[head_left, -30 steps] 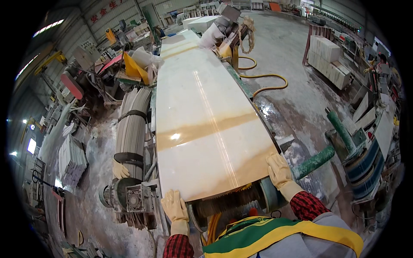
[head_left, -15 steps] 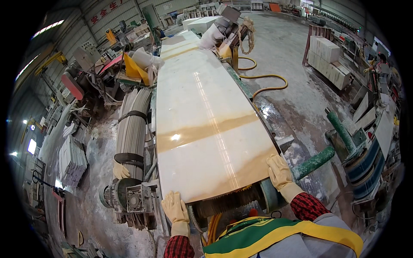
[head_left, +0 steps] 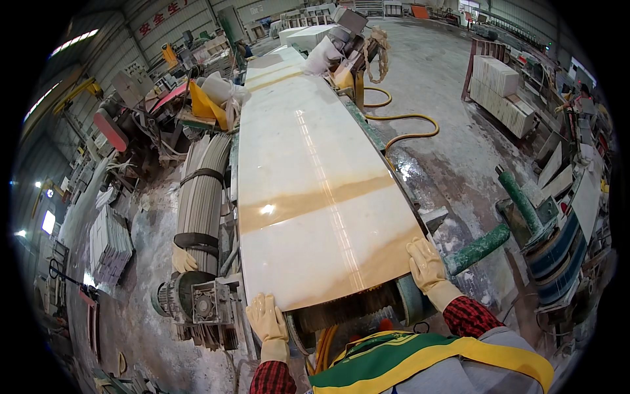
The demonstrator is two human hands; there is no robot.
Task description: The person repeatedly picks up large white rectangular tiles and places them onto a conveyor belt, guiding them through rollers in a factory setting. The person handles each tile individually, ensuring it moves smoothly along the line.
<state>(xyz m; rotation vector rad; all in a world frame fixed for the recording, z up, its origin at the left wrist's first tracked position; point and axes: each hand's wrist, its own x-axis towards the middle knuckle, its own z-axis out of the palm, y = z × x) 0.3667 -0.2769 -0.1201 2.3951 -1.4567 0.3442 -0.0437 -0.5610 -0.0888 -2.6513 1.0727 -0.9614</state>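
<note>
A long, glossy white stone slab (head_left: 315,148) with tan bands runs away from me. Its near end overhangs a dark ribbed roller (head_left: 348,307). My left hand (head_left: 268,326), in a cream rubber glove, is at the slab's near left corner with its fingers stretched forward. At the near right edge rests my right hand (head_left: 428,270), gloved the same way, fingers pointing forward and slightly bent. Neither palm's underside shows. The slab lies flat between my two hands.
A motor (head_left: 169,299) and a ribbed grey column (head_left: 200,197) stand left, with a loose cream glove (head_left: 184,260). On the right are a green cylinder (head_left: 479,249) and a yellow hose (head_left: 417,125). Stacked pale slabs (head_left: 110,243) stand at far left; machinery (head_left: 338,49) flanks the slab's far end.
</note>
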